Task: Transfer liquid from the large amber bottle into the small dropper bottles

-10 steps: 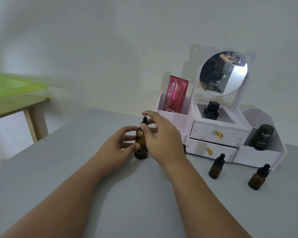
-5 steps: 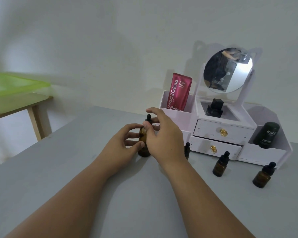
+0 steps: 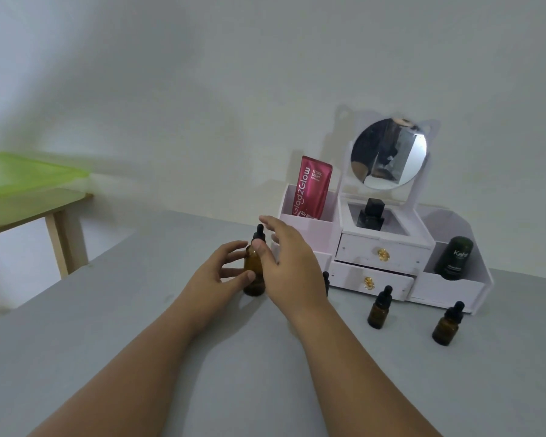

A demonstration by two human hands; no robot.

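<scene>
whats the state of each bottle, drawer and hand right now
large amber bottle: upright, capped
left hand: grips the large amber bottle
right hand: open, fingers spread beside the cap
middle small bottle: upright, capped
far-right small bottle: upright, capped
upper drawer: shut
lower drawer: slightly open

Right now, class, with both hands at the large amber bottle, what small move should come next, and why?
Probably the right hand should close its fingers on the black dropper cap and twist it off. The left hand holds the large amber bottle upright on the table, the cap is on, and the right hand is open beside it, so no liquid can be drawn yet.
</scene>
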